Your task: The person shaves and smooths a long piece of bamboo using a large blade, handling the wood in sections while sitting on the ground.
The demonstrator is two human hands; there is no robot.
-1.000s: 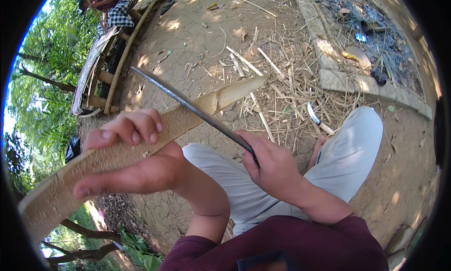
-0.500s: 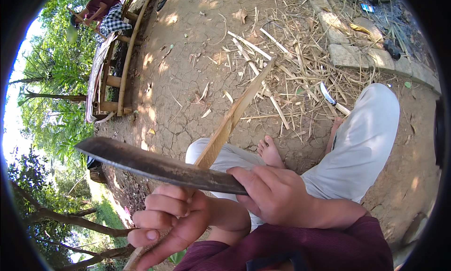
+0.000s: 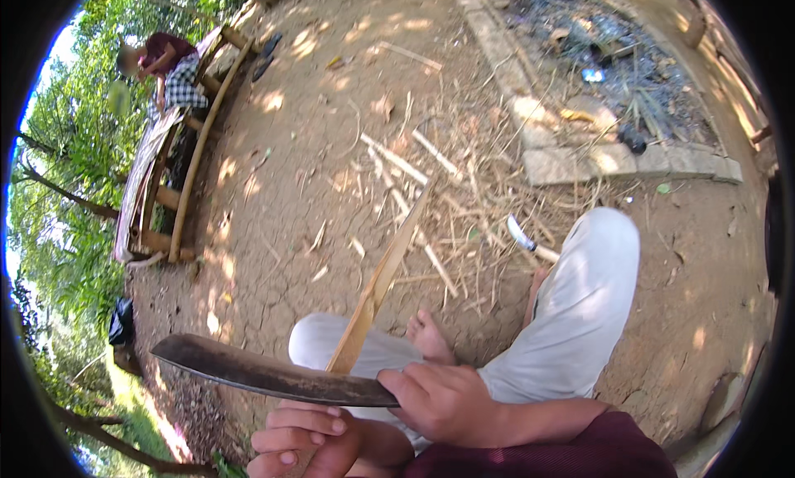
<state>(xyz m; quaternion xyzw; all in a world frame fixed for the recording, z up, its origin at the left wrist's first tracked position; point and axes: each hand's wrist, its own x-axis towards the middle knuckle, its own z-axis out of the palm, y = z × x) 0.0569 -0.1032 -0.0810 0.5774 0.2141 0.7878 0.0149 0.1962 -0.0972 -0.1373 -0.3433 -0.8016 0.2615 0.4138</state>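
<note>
My right hand [image 3: 443, 399] is wrapped round the grip end of a machete [image 3: 265, 370], whose handle the fingers hide. Its long dark blade reaches out leftward above my left hand, slightly curved, and crosses over a wooden strip [image 3: 377, 292]. That pale, flat strip slants up and away past my knee to a narrow far end. My left hand [image 3: 302, 441] is closed round its lower part, just below the blade. Whether the edge touches the wood here, I cannot tell. The near end of the strip is mostly hidden by my fingers and the picture's rim.
Shavings and split sticks [image 3: 464, 205] litter the dirt beyond my bare feet. Among them lies a small knife [image 3: 522, 234] beside my right knee. A block-edged ash pit [image 3: 571, 165] is at the far right. At the left, a person [image 3: 170, 60] sits on a bamboo bench [image 3: 203, 163].
The view has tilted up, so my hands, the machete and the strip sit lower in the picture and more of the ash pit shows. Both hands keep their hold.
</note>
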